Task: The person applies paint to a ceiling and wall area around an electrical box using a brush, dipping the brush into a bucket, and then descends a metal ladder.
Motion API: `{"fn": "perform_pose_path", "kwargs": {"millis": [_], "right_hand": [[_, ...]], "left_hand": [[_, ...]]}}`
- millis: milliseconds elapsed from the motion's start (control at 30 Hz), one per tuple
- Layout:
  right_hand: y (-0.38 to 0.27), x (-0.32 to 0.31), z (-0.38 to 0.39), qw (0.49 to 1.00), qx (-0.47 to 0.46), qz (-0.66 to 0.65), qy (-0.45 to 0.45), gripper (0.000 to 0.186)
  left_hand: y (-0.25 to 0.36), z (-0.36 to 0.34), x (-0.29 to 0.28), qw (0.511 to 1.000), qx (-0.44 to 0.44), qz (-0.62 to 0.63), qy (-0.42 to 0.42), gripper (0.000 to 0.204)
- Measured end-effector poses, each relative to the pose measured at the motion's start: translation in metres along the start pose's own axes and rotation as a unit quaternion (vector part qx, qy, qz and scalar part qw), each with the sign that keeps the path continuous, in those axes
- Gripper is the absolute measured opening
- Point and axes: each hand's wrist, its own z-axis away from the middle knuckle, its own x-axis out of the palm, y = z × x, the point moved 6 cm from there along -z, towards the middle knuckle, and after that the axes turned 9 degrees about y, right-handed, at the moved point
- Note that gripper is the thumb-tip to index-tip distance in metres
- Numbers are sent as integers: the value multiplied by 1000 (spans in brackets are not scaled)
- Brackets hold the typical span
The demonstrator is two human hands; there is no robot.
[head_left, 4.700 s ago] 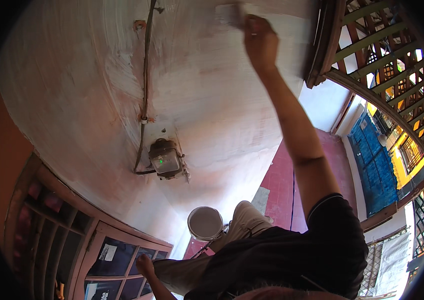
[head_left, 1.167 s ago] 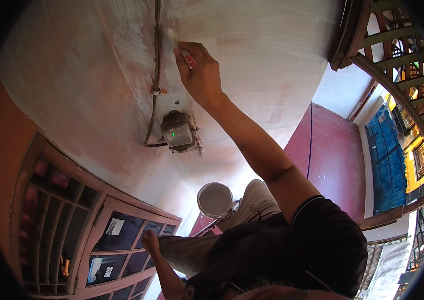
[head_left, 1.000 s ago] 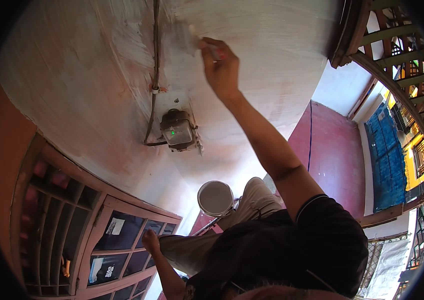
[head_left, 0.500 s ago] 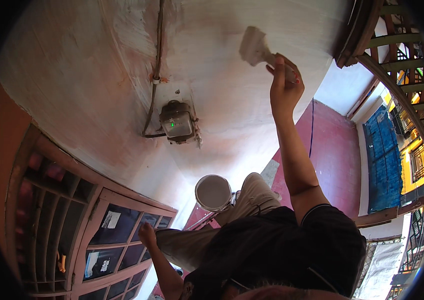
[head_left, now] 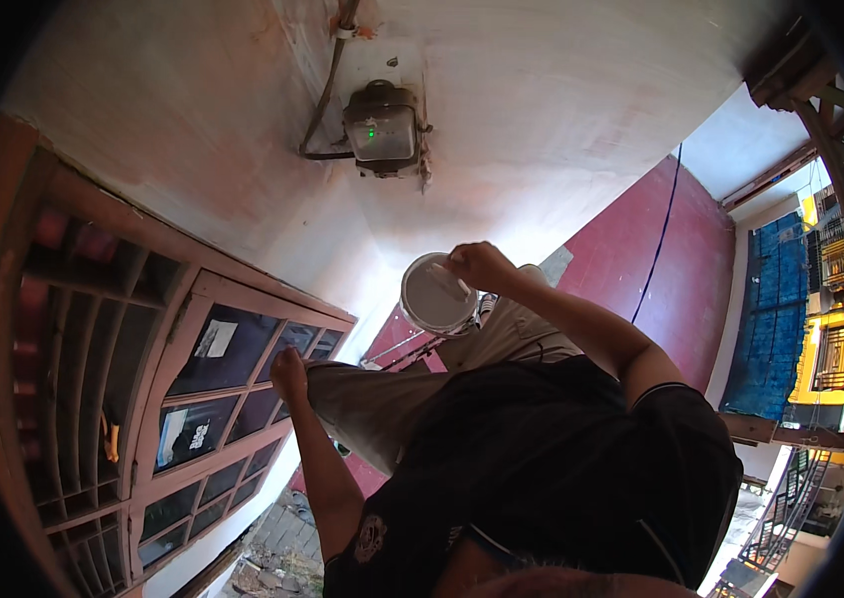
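My right hand (head_left: 483, 267) is closed around the handle of a paintbrush (head_left: 453, 286). The brush points down into a round bucket (head_left: 405, 299) of pale, whitish paint, and its bristle end is hard to make out against the paint. Off to the left, my left hand (head_left: 288, 375) is closed like a fist beside the pink-framed window (head_left: 205, 289). Whatever its fingers hold, if anything, is hidden. Above the bucket rises a wall (head_left: 532, 110) streaked with thin white paint over a pinkish layer.
A meter box (head_left: 382, 130) with a green light juts from the wall, a cable (head_left: 322, 105) running up from it. My bent leg (head_left: 367, 399) reaches toward the window. Far below lies a red floor (head_left: 631, 239); a blue sheet (head_left: 767, 309) hangs at right.
My right hand has come down from the wall with the paintbrush and is now at the bucket. The view has tilted lower; my left hand stays by the window.
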Motion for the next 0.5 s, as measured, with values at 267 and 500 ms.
{"fn": "perform_pose_path", "kwargs": {"millis": [267,500], "right_hand": [[47,108,2,997,-51,1,-51,48],[110,167,-10,993,3,77,-92,30]], "left_hand": [[-8,9,-16,999,-39,-15,21,44],[17,9,-9,999,-34,11,10,39]]}}
